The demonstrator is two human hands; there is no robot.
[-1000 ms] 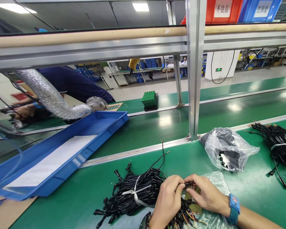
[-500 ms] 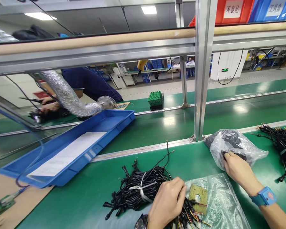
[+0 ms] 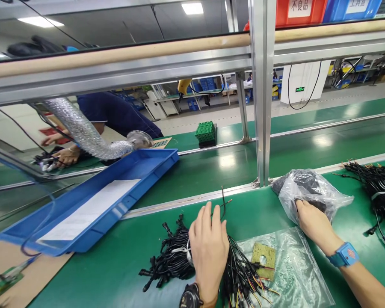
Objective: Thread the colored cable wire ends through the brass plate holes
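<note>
My left hand, with a black watch at the wrist, lies over a bundle of black cables bound with a white tie. Its fingers are stretched out. Small connectors stick out on the bundle's left, and bare coloured wire ends fan out on its right. My right hand, wearing a blue wristband, reaches into the mouth of a clear plastic bag with dark contents. Its fingers are curled and the tips are hidden, so what they grip cannot be made out.
A yellow sponge with a hole lies on a flat clear plastic bag. Another cable bundle is at right. At left is a blue tray holding paper. A metal post rises ahead. Another person's hands work beyond the rail.
My left hand has moved up and left across the cable bundle, and its curled fingers have straightened. My right hand stays at the plastic bag. The whole view has shifted slightly.
</note>
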